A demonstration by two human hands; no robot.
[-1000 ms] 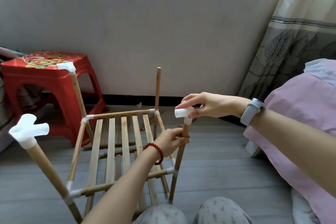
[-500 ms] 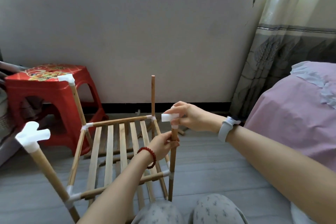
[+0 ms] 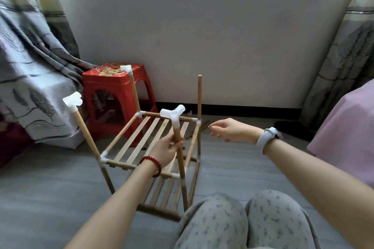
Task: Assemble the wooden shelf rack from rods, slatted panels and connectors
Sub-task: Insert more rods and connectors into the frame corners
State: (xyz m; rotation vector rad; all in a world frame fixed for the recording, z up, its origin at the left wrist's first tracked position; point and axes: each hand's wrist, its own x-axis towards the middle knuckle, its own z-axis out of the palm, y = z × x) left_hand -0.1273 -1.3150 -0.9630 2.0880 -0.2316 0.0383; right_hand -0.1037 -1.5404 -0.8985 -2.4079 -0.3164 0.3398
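The part-built wooden rack (image 3: 149,137) stands on the floor in front of my knees, with a slatted panel (image 3: 141,139) held between four upright rods. My left hand (image 3: 166,150) grips the near right rod (image 3: 179,147) just below a white three-way connector (image 3: 173,114) seated on its top. White connectors also cap the near left rod (image 3: 72,101) and the far left rod (image 3: 126,68). The far right rod (image 3: 199,97) has a bare top. My right hand (image 3: 228,130) hovers to the right of the rack, fingers relaxed, holding nothing. A lower slatted panel (image 3: 164,190) shows beneath.
A red plastic stool (image 3: 109,91) stands behind the rack on the left, beside grey patterned fabric (image 3: 30,87). Loose wooden pieces (image 3: 204,124) lie on the floor near the wall. A pink bedcover (image 3: 344,137) is at the right. My knees (image 3: 242,218) are at the bottom.
My right hand has let go of the white connector, which now sits on the near right rod, and has moved off to the right. The camera view has swung left.
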